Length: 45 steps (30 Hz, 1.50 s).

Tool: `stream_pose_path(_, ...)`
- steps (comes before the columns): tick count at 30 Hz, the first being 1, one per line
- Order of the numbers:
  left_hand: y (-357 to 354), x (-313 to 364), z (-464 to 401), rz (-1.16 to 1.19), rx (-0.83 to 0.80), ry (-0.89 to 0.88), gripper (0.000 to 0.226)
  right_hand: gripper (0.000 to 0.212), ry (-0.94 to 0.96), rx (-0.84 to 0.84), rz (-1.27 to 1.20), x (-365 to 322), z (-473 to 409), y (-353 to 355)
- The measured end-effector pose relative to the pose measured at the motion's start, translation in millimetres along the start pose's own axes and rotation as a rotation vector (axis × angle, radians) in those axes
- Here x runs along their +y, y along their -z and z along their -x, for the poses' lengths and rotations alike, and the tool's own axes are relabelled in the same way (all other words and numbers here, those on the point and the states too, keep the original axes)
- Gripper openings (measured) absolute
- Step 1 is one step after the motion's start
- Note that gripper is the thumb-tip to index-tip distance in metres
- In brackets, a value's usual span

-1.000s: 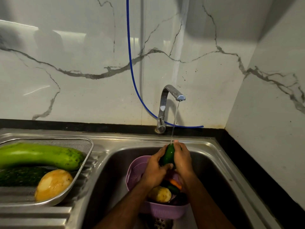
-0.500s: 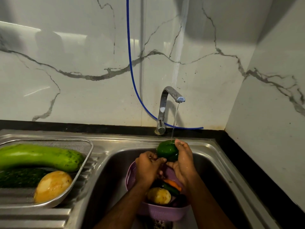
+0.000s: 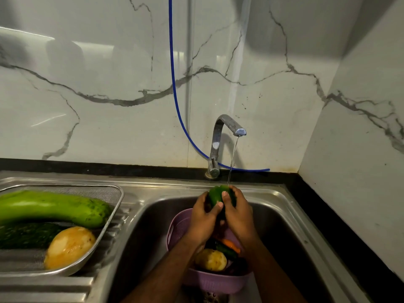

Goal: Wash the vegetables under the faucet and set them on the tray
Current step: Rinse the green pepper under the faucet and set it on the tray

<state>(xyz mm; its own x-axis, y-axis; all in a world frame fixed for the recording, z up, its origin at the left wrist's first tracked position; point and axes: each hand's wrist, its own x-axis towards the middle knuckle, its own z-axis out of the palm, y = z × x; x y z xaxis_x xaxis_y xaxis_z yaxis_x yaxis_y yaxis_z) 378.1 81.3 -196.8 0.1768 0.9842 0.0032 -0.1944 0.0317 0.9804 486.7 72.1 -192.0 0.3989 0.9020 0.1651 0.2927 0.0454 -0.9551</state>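
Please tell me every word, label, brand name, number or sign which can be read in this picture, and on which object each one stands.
None: no readable text shows in this view.
The faucet, the metal tray, the purple basket and the sink show no visible lettering or logo.
The marble wall shows only grey veins and the blue tube, no signs.

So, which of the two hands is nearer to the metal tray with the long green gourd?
Left. The left hand grips the green vegetable on the side toward the metal tray; the right hand is beyond it.
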Motion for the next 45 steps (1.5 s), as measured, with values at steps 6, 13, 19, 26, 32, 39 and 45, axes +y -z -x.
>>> stream_pose_path(6,7.5,2.1,8.1,-0.178,-0.149,-0.157,0.055,0.038,-0.134,0.088,-0.076,-5.3,-2.2,-5.5)
stream_pose_path(13,16.4,-3.9,4.5,-0.139,-0.129,-0.168,0.069,0.018,-0.347,-0.089,-0.413,-5.4,-0.8,-5.8)
stream_pose_path(19,10.9,3.2,8.2,-0.062,-0.173,-0.196,0.067,0.012,-0.276,0.0,-0.398,-4.3,-4.4,-10.6)
stream_pose_path(26,2.5,0.6,6.4,-0.15,-0.119,-0.233,0.057,0.01,-0.395,0.025,-0.525,-2.8,-8.7,-3.5)
stream_pose_path(32,7.7,2.7,8.3,-0.086,-0.12,-0.189,0.057,0.024,-0.521,-0.122,-0.706,-17.3,1.5,4.0)
stream_pose_path(39,12.9,0.3,5.3,-0.065,-0.161,-0.185,0.057,0.024,-0.448,-0.09,-0.632,-14.4,0.6,-1.0)
stream_pose_path(45,12.0,2.6,4.7,-0.044,-0.145,-0.145,0.054,0.018,-0.527,-0.095,-0.669,-24.1,3.0,1.3)
